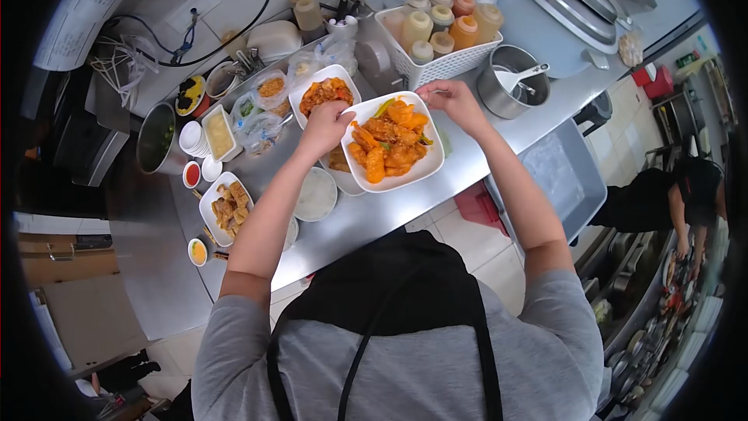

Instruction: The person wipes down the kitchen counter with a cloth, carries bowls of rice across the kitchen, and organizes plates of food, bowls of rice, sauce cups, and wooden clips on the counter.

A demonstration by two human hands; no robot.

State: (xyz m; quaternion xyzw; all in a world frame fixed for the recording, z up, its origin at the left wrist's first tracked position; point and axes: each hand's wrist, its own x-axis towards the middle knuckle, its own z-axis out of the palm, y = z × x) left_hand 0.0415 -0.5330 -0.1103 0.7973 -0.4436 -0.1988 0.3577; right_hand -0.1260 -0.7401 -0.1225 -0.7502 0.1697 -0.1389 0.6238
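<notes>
A white square dish (431, 169) filled with glazed orange food (389, 140) is over the steel counter (366, 214), in front of my body. My left hand (326, 129) pinches its upper left corner. At its upper right corner is my right hand (452, 103), thumb and fingers pressed together; whether they grip the rim or something small is too fine to make out. Behind my left hand stands a second white dish (298, 92) of reddish-orange food. Partly hidden under the front dish is another dish of brownish food (338, 160). A round pale bowl (315, 195) sits nearer me.
A white basket (436, 70) of sauce bottles and a steel pot (514, 82) stand behind. To the left are a dish of fried pieces (228, 206), sauce cups (192, 175), plastic bags (257, 125) and a tall pot (161, 140). Another person (686, 195) is at far right.
</notes>
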